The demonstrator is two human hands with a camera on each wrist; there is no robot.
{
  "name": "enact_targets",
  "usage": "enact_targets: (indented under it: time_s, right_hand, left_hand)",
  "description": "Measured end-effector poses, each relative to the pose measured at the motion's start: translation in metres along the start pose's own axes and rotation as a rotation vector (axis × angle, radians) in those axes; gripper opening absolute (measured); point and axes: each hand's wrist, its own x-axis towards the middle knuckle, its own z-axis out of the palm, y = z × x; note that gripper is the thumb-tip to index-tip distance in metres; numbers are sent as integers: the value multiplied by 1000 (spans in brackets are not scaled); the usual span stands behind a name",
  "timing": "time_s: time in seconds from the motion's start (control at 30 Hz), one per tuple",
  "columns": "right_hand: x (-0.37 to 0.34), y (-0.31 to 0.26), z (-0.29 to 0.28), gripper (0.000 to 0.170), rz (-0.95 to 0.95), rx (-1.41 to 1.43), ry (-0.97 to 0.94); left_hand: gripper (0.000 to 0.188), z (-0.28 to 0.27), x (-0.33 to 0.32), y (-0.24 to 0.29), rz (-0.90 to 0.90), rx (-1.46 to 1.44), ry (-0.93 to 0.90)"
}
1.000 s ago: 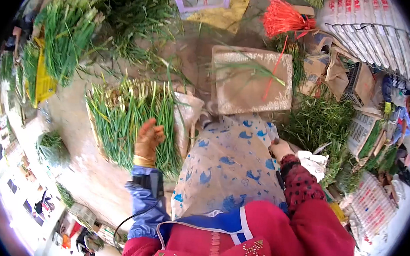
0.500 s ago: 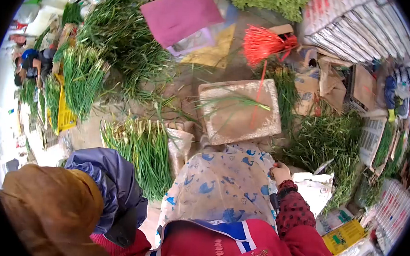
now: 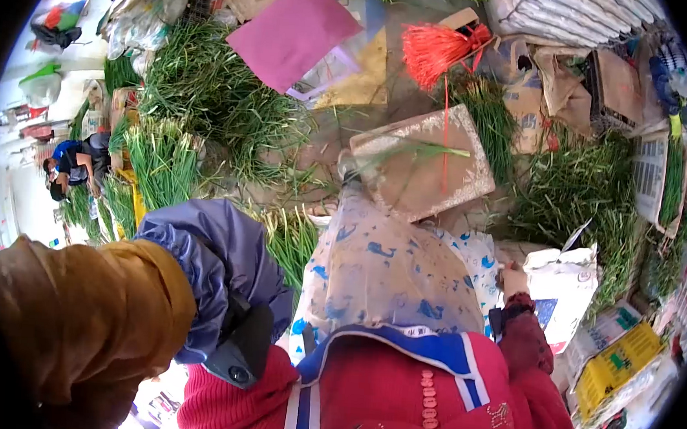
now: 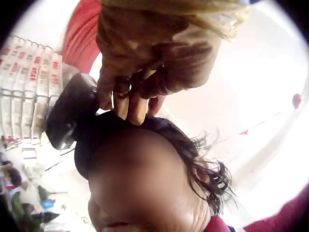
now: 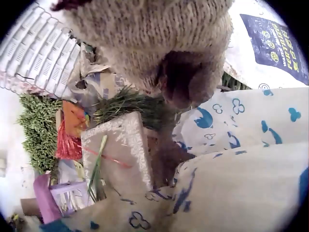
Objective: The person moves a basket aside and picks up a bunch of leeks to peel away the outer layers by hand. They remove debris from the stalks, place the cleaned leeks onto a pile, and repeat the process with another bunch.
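Observation:
Raised close to the head camera, my left hand (image 3: 78, 308) wears a brown glove. In the left wrist view the same hand (image 4: 154, 53) has bent fingertips touching the dark headwear and hair at the top of a person's head, beside a black device (image 4: 72, 111). My right hand (image 3: 515, 280) rests by the right edge of the whale-print apron (image 3: 388, 256). In the right wrist view that hand (image 5: 159, 53), in a knitted glove, has loosely curled fingers with no object visible in them.
A worn board (image 3: 425, 160) with loose green stalks lies before the apron. Left of the apron is a bundle of green stalks (image 3: 290, 247). Red ties (image 3: 436, 55) lie beyond the board, a purple stool (image 3: 295, 35) farther left. A white bag (image 3: 563, 287) stands right of the right hand.
My left hand has risen from above the green bundle to the head. The right hand stays beside the apron. The head view has shifted and tilted.

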Motion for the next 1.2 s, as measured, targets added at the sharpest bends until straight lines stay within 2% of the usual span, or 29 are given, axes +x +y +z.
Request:
enact_targets:
  time_s: [0.07, 0.13, 0.17, 0.23, 0.3, 0.4, 0.5, 0.57, 0.6, 0.67, 0.73, 0.77, 0.87, 0.9, 1.0, 1.03, 1.07, 1.1, 1.13, 1.17, 1.2]
  right_hand:
    - [4, -2, 19, 19, -54, 74, -10]
    - [-15, -30, 41, 16, -34, 100, -53]
    - [-21, -41, 54, 17, -71, 61, 37]
    - [-38, -65, 79, 18, -46, 107, 57]
    - [-53, -87, 101, 24, -25, 147, 65]
    - [-74, -111, 137, 31, 107, 215, 154]
    - [-100, -132, 189, 28, 158, 183, 139]
    - [-108, -162, 225, 27, 130, 202, 37]
    - [-119, -183, 240, 24, 55, 50, 4]
    - [-121, -198, 271, 21, -53, 5, 45]
    - [-139, -247, 292, 27, -23, -137, -32]
    - [-146, -266, 302, 27, -14, -38, -67]
    - [-125, -256, 306, 25, 27, 121, -120]
    - [-130, -273, 307, 23, 14, 93, -93]
    - [-85, -248, 293, 26, -72, 154, -250]
    - [-82, -256, 295, 24, -75, 2, -156]
    - [-27, -210, 291, 19, -199, -289, -30]
    - [-10, -199, 291, 17, -271, -352, -52]
    - [-29, -222, 293, 18, -315, -597, 20]
    - [-65, -256, 293, 28, -133, -332, -92]
    - [-51, -232, 302, 31, -128, -189, -10]
  left_hand:
    - [52, -17, -5, -15, -4, -49, 17]
    - [51, -40, -14, -43, -25, -109, 61]
    - [50, -52, -23, -56, -34, -145, 84]
    - [49, -92, -47, -87, -84, -212, 171]
    - [48, -148, -80, -126, -192, -292, 309]
    - [49, -243, -136, -192, -513, -420, 671]
    - [49, -328, -179, -243, -671, -635, 770]
    - [50, -371, -195, -261, -730, -628, 797]
    - [50, -382, -199, -261, -757, -623, 812]
    - [51, -406, -208, -266, -783, -616, 845]
    - [54, -428, -221, -265, -765, -629, 812]
    - [55, -426, -216, -259, -873, -458, 1002]
    - [55, -434, -231, -242, -896, -429, 1074]
    - [55, -437, -237, -234, -861, -483, 1051]
    - [54, -449, -262, -196, -880, -354, 1095]
    - [54, -450, -269, -179, -866, -319, 1081]
    - [53, -450, -279, -163, -870, -295, 1059]
    - [51, -454, -295, -149, -895, -225, 1124]
    - [49, -454, -305, -133, -927, -148, 1175]
    - [49, -447, -303, -120, -958, -142, 1230]
    - [49, -443, -300, -116, -971, -147, 1280]
